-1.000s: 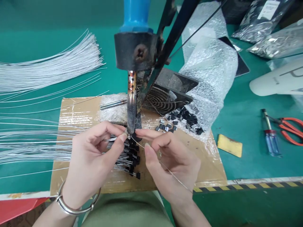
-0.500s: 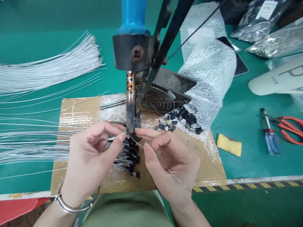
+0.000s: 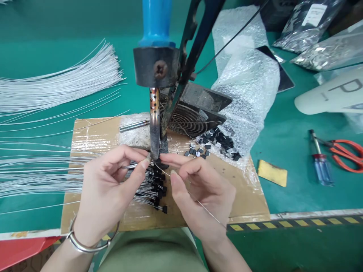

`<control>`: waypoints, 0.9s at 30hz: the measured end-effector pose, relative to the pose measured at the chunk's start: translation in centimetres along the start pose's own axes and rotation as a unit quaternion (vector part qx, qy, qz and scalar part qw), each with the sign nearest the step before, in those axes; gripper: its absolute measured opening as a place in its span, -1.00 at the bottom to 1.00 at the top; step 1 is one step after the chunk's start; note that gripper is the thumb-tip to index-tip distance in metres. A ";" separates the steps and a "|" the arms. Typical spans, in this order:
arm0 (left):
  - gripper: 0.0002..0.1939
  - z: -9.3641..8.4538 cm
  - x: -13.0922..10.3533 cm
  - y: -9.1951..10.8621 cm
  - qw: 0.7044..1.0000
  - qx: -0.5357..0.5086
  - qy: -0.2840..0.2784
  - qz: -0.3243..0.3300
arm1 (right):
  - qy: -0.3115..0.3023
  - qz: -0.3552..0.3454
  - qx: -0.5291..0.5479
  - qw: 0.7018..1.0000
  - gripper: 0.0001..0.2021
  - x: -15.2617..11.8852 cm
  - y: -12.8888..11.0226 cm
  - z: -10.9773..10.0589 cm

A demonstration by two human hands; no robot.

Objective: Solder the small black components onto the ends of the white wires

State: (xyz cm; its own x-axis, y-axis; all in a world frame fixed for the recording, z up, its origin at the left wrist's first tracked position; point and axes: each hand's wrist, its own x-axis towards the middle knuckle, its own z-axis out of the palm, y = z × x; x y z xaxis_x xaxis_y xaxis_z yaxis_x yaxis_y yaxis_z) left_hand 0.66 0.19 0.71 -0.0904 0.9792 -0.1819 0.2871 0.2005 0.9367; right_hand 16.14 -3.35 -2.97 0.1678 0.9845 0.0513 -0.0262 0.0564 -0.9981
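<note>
An upright soldering iron with a blue handle is clamped above the cardboard, its tip pointing down between my hands. My left hand is closed in a pinch on a thin grey-white wire, its end right at the iron's tip; fingertips hide the exact joint. My right hand holds a thin strand of solder between thumb and fingers, and the strand's free end reaches the tip. Just below my fingers lie several wires with black connectors on their ends.
Cardboard covers the green bench. A round-grilled fan stands behind the iron. Small black pieces lie by bubble wrap. A yellow sponge, a screwdriver and red-handled pliers are rightward; a wire bundle is leftward.
The view has shifted slightly, moving the iron and bench items a little in the picture. Both hands keep their grips at the iron's tip.
</note>
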 end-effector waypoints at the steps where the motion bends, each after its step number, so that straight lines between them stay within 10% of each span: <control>1: -0.89 0.0 0.0 0.0 1.000 0.002 0.002 0.002 | 0.000 0.000 0.000 1.000 -0.77 0.0 0.0 0.0; 27: -0.91 -0.3 -0.3 -0.4 0.999 0.031 -0.008 0.022 | 0.005 -0.018 -0.027 0.999 -0.77 -0.2 0.0 0.1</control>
State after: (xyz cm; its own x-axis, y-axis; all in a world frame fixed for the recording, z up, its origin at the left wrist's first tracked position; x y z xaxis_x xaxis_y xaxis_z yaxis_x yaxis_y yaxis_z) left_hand 0.33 -0.14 0.50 -0.0606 0.9874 -0.1465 0.3488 0.1584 0.9237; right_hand 15.99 -3.49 -2.94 0.1772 0.9804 0.0862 0.0329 0.0817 -0.9961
